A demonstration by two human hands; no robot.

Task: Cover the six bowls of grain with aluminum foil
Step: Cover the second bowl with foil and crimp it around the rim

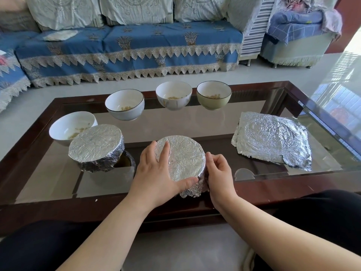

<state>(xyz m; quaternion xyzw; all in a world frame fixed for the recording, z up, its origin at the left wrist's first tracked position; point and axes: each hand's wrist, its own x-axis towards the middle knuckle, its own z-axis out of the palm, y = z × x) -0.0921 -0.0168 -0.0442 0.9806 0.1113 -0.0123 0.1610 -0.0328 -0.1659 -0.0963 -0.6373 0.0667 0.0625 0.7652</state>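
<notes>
A foil-covered bowl [184, 160] stands near the front edge of the glass table [195, 126]. My left hand [156, 171] lies on its left side, fingers on top and thumb pressed against the front foil. My right hand [219, 171] pinches the foil at its right rim. A second foil-covered bowl [96, 148] stands to the left. Behind, uncovered bowls hold grain: a white one [68, 127] at far left, a white one [125, 104], another white one [173, 95] and a pale green one [214, 94].
A stack of crumpled foil sheets [273, 139] lies on the table's right side. A blue-covered sofa [127, 49] runs behind the table, with an armchair [298, 36] at the back right. My dark-clad legs sit under the table's front edge.
</notes>
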